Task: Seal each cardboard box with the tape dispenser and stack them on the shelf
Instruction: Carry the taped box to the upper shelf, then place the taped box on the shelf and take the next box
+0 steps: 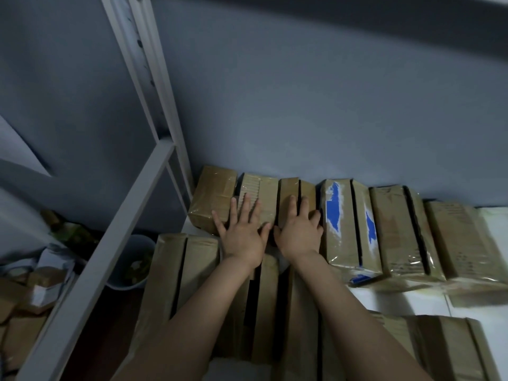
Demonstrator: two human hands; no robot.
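Several taped brown cardboard boxes stand in a row on the white shelf (398,301) against the blue-grey wall. My left hand (243,235) lies flat with spread fingers on the second box from the left (264,193). My right hand (301,232) presses flat on the third box (288,188) beside it. To their right stands a box with torn blue patches (343,224), then two more boxes (393,232). A nearer row of boxes (176,273) runs under my forearms. No tape dispenser is in view.
A white metal shelf post (143,86) and crossbar (110,243) rise at the left. Below them, on the floor, sit a white bucket (137,270) and a heap of cardboard and paper scraps (35,287). Another box (450,350) lies at the lower right.
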